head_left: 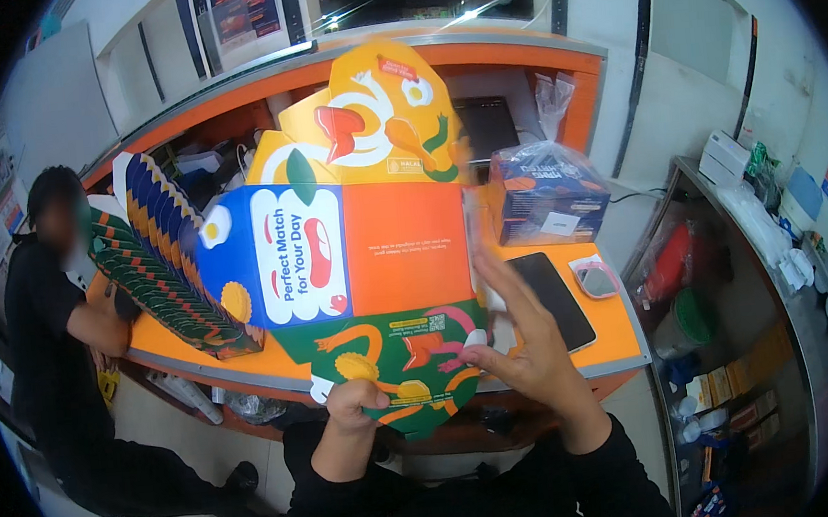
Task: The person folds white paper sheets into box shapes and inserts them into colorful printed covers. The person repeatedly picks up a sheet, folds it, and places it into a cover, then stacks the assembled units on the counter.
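Observation:
I hold a flat, unfolded cardboard box blank (355, 234) up over the orange counter; it is printed in orange, blue, yellow and green panels. My left hand (348, 407) pinches its lower green flap from below. My right hand (526, 347) has its fingers spread against the blank's lower right edge, touching the green flap and the blurred white side flap. A fanned stack of more printed blanks (170, 266) leans on the counter to the left of the held one.
A dark phone (559, 296) and a small pink-rimmed item (596, 277) lie on the orange counter (611, 336) at right, behind them a plastic-wrapped blue box (546, 192). A person in black (56, 360) sits at left. Shelves with supplies (729, 371) stand at right.

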### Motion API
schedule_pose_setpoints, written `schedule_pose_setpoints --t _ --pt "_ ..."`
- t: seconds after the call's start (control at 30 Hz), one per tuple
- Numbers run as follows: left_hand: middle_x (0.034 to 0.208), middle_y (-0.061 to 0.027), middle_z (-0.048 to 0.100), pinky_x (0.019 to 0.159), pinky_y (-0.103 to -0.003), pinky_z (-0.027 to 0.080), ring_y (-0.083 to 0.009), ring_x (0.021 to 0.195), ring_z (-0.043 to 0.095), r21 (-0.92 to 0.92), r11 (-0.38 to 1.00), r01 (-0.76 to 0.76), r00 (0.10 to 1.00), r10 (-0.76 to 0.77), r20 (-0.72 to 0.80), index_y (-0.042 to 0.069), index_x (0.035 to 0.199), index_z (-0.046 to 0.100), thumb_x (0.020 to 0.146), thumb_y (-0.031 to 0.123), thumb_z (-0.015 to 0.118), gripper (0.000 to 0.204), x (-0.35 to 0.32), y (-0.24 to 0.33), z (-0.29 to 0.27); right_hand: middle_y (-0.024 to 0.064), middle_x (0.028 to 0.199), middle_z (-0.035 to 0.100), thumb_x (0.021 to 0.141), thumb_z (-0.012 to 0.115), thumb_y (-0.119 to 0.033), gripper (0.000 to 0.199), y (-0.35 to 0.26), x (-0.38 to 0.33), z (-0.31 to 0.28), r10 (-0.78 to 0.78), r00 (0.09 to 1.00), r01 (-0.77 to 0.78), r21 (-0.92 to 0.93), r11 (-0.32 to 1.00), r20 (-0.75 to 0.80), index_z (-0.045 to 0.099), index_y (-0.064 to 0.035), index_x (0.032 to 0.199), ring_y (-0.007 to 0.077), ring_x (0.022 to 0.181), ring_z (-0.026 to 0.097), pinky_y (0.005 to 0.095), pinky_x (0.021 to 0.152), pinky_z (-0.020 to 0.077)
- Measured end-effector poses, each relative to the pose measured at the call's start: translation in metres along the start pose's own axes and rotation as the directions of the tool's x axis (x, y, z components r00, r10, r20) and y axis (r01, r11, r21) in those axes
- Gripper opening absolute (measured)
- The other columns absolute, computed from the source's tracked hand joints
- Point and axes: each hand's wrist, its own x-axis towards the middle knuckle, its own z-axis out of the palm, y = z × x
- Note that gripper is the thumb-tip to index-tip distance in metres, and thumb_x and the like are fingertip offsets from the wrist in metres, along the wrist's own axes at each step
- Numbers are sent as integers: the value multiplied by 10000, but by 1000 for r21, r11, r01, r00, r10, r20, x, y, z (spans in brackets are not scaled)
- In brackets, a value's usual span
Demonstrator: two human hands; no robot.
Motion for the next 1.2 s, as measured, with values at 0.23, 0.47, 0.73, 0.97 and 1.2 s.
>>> schedule_pose_setpoints --t 0.23,0.47,0.73,0.97,1.2 --pt "1205 -227 525 918 -459 476 -369 1096 538 -168 983 75 997 -70 35 -60 1256 388 514 30 533 761 5 5 -1 180 1137 590 777 725 -152 529 -5 -1 2 256 961 -272 470 840 99 512 3 1235 256 1087 572 337 825 533" --pt "1131 -205 568 891 -424 481 -336 1009 578 -85 996 30 1000 -29 5 -74 1191 446 513 4 515 686 -6 10 -8 126 1115 601 829 657 -101 294 5 10 -12 432 865 -501 442 744 254 609 -5 1103 193 1021 583 275 766 535" --pt "1131 -208 563 873 -445 507 -333 1017 586 336 942 -15 991 60 -124 -90 1158 460 547 75 516 635 5 13 -31 164 1160 500 779 718 -136 593 1 25 7 211 976 -196 642 741 55 412 -30 1275 237 1098 518 364 901 473" --pt "1130 -205 552 894 -459 488 -343 1011 579 404 914 44 999 -33 -33 -105 1157 431 590 72 427 594 106 52 -49 69 896 600 773 703 -56 515 11 103 -16 163 977 -76 487 870 -138 466 36 1222 75 711 573 199 525 466" --pt "1087 -176 560 863 -430 506 -315 996 587 41 996 78 995 -80 58 -75 1105 456 616 47 422 506 127 41 -48 41 780 583 807 692 -240 269 47 114 4 -74 942 38 -113 993 -328 673 7 911 105 594 481 290 534 379"
